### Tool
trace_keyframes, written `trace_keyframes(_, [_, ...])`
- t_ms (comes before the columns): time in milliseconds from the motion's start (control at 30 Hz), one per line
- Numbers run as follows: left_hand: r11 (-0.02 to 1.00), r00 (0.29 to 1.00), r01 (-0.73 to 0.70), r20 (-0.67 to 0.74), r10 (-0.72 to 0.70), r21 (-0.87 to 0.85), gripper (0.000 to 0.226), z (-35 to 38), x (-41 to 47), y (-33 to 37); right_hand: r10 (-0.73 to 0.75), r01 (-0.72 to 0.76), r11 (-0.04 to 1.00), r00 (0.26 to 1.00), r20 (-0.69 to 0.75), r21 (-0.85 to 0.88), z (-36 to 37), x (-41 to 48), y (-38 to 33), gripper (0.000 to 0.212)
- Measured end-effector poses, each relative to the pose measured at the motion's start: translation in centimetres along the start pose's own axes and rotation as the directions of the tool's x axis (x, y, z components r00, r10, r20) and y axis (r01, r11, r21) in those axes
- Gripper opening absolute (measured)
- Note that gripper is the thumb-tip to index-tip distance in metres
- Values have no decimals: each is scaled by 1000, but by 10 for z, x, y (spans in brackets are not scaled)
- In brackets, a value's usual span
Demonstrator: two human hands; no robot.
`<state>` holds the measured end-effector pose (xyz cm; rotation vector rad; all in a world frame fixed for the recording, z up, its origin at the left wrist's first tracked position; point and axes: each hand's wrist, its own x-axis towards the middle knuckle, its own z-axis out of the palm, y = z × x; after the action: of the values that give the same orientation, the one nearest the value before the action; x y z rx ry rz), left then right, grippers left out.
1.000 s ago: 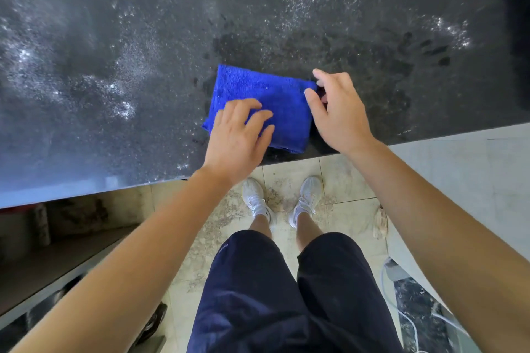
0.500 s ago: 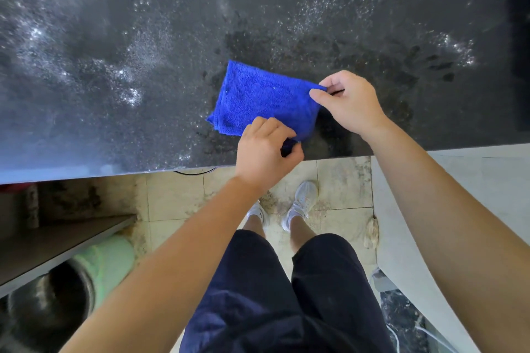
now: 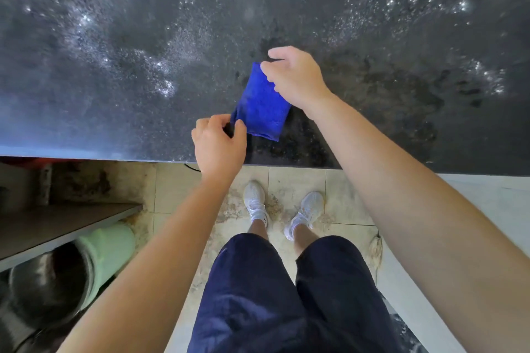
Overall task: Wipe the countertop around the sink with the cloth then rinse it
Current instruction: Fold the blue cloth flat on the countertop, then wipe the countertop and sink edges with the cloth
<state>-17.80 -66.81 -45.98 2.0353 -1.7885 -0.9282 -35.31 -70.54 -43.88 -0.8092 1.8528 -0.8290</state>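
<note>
Near the front edge of the countertop [image 3: 114, 51], the cloth [image 3: 262, 106] is folded into a narrow blue pad, slanting between the two hands. I cannot tell whether it rests flat on the stone or is lifted a little. The left hand [image 3: 219, 146] pinches its near left corner between thumb and curled fingers. The right hand [image 3: 298, 77] pinches the far edge, fingers curled over it. It looks like soft terry: light, limp and probably damp, so it would likely sag and unfold if held by one corner. It is better gripped across the folded layers, or pressed under a flat palm for wiping. Droplets and wet smears spread over the dark top on both sides. No sink shows. Below the edge are the floor [image 3: 295, 180] and white shoes [image 3: 255, 203].
</note>
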Motion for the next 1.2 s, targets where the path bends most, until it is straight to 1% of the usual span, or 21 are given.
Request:
trace_keyframes(33, [999, 1000, -16, -10, 17, 33, 25, 0, 2, -6, -14, 13, 999, 1000, -16, -33, 3, -1, 3, 37])
trace_keyframes(100, [987, 986, -154, -62, 156, 38, 31, -1, 2, -11, -106, 98, 993, 987, -123, -67, 1, -8, 14, 32])
trace_keyframes(167, [937, 933, -343, -92, 347, 61, 31, -1, 1, -13, -281, 245, 955, 926, -250, -167, -4, -19, 25, 27])
trace_keyframes(200, [897, 896, -430, -75, 438, 100, 30, 1, 2, -15, -360, 301, 924, 892, -273, -236, -7, -22, 34, 26])
trace_keyframes(267, [807, 827, -553, 21, 561, 207, 31, 10, 2, -22, -492, 363, 817, 844, -212, -448, -9, -26, 54, 27])
trace_keyframes(300, [776, 810, -579, 66, 583, 249, 31, 15, 2, -25, -530, 361, 727, 836, -144, -584, -8, -27, 65, 32])
trace_keyframes(333, [762, 805, -586, 88, 587, 273, 32, 19, 3, -28, -536, 340, 638, 840, -82, -691, -7, -26, 76, 39])
trace_keyframes(367, [760, 805, -586, 91, 587, 280, 32, 21, 4, -29, -520, 309, 587, 852, -56, -749, -6, -26, 83, 44])
trace_keyframes(433, [764, 805, -585, 83, 587, 272, 32, 22, 6, -32, -461, 258, 614, 884, -74, -746, -3, -27, 83, 48])
trace_keyframes(500, [761, 800, -593, 86, 594, 265, 33, 21, 8, -33, -347, 216, 760, 932, -101, -613, -2, -27, 72, 59])
trace_keyframes(567, [755, 793, -604, 102, 600, 257, 34, 20, 10, -36, -175, 102, 912, 973, -151, -396, -3, -29, 59, 76])
trace_keyframes(633, [754, 787, -614, 113, 606, 234, 34, 19, 13, -38, 11, -56, 971, 982, -189, -233, -2, -29, 52, 83])
trace_keyframes(667, [759, 789, -613, 119, 603, 218, 34, 19, 15, -38, 98, -131, 978, 976, -196, -161, -1, -29, 49, 80])
trace_keyframes(700, [767, 793, -609, 127, 596, 204, 34, 18, 15, -38, 153, -175, 980, 968, -198, -95, 0, -27, 47, 71])
trace_keyframes(767, [787, 806, -592, 159, 570, 175, 36, 14, 16, -37, 204, -206, 979, 966, -160, 7, 0, -25, 41, 36])
trace_keyframes(800, [797, 810, -583, 179, 558, 159, 37, 11, 16, -34, 242, -234, 969, 963, -122, 80, -2, -26, 38, 25])
trace_keyframes(867, [796, 804, -588, 209, 556, 144, 38, 5, 15, -29, 325, -312, 915, 946, -9, 256, -8, -36, 33, 15])
trace_keyframes(967, [734, 746, -658, 282, 604, 169, 34, 0, 15, -15, 320, -307, 838, 946, 49, 451, -27, -56, 36, 10])
trace_keyframes(1033, [691, 696, -697, 413, 588, 191, 35, 1, 11, 4, 312, -244, 731, 950, 6, 638, -53, -76, 42, 9])
trace_keyframes(1100, [641, 643, -728, 568, 514, 245, 43, 4, 6, 27, 331, -151, 663, 938, -106, 733, -87, -99, 48, 14])
trace_keyframes(1200, [519, 537, -806, 722, 436, 286, 52, 12, -5, 63, 427, -22, 656, 835, -347, 754, -142, -135, 56, 14])
